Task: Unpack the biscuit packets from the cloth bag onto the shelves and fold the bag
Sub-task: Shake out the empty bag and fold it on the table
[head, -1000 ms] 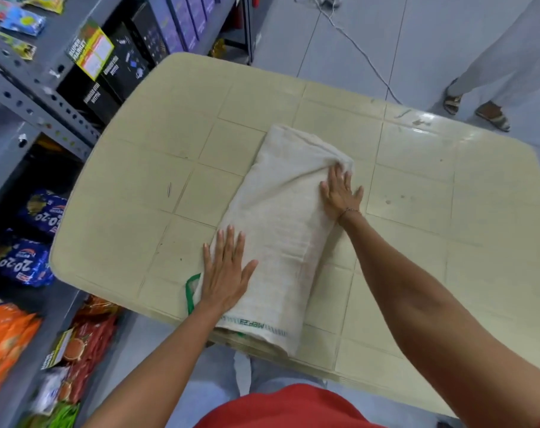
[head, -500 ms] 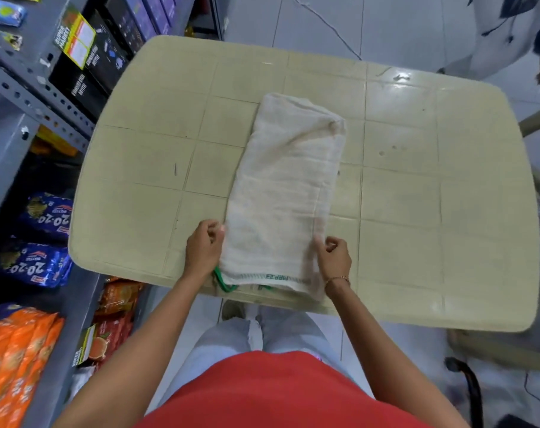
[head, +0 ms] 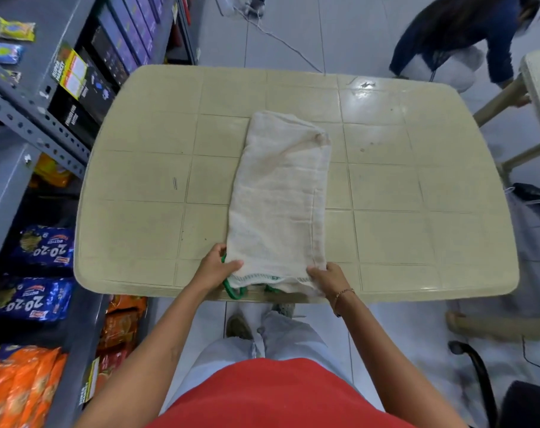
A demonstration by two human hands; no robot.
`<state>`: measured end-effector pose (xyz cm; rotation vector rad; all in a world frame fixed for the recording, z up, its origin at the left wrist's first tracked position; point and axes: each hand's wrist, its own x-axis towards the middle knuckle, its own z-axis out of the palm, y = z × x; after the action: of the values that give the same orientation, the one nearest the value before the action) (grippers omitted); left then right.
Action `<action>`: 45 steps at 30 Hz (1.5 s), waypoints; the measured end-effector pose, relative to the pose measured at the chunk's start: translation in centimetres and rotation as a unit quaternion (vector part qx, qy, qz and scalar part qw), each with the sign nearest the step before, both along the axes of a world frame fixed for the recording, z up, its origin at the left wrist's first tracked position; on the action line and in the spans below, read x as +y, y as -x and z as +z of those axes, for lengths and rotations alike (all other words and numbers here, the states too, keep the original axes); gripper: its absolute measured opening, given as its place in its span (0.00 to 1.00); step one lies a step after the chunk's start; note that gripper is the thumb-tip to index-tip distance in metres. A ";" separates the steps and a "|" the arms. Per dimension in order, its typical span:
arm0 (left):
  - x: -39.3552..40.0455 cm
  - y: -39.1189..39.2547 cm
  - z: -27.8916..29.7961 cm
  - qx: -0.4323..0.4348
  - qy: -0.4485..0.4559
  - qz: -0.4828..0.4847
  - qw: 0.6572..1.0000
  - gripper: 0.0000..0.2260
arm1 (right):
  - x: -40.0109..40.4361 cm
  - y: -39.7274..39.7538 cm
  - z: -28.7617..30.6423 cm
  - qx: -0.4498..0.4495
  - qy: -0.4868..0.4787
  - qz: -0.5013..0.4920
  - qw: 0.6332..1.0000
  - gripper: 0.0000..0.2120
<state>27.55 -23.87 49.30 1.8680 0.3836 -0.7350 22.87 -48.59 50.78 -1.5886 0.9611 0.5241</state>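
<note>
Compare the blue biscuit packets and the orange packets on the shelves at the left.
The blue packets carry large white "20-20" lettering; no lettering can be read on the orange packets. The blue packets lie farther along the shelves, level with the table; the orange ones sit nearest the person. Both are glossy and lie stacked on grey shelving.

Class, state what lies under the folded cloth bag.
The cloth bag lies on the beige table. Green handles poke out beneath its near edge. Anything inside is hidden.

I see an off-white cloth bag (head: pixel 279 193) with green handles (head: pixel 231 290) and green-stitched hem; beige grid-lined table (head: pixel 139 180); blue biscuit packets (head: pixel 44 245); orange packets (head: pixel 18 384); grey shelves (head: pixel 31 128).
</note>
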 end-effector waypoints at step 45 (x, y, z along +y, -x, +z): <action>-6.0 -15.4 0.7 -0.169 -0.213 -0.118 0.955 0.33 | -5.0 -13.3 2.8 -0.264 -0.078 0.232 0.933 0.15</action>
<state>42.96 -29.84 49.97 2.4314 0.0982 -0.4953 36.16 -53.56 53.61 -1.6901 0.1298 0.4410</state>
